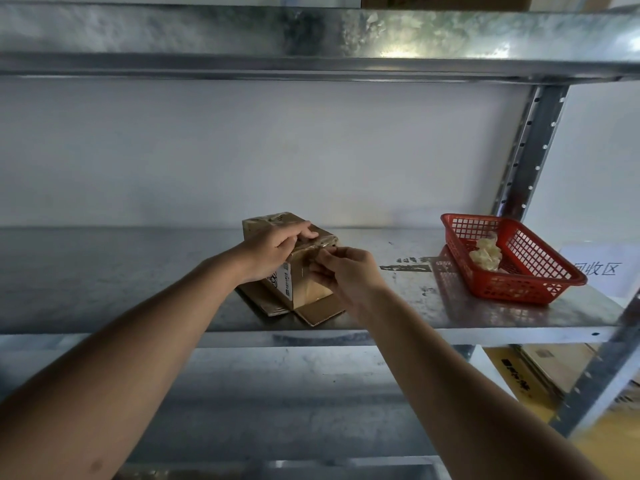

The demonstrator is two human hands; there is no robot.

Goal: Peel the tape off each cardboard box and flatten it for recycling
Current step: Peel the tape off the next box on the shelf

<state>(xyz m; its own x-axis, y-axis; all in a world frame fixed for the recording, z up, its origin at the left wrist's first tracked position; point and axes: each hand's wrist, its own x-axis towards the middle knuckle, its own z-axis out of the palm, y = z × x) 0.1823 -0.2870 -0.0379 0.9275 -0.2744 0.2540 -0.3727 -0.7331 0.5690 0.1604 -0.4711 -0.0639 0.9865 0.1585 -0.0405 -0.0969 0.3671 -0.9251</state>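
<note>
Shelf: box at front edge, gripped.

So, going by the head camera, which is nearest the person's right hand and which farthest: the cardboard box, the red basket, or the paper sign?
1. Cardboard box: right hand touches it, pinching at the tape on its top edge, mid-shelf.
2. Red basket: farther right on the same shelf, holding wadded tape.
3. Paper sign: farthest, behind the basket at the right edge.

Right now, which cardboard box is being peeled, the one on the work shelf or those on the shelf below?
The small taped box on the work shelf: left hand holds it, right hand pinches tape. The lower boxes lie untouched.
</note>
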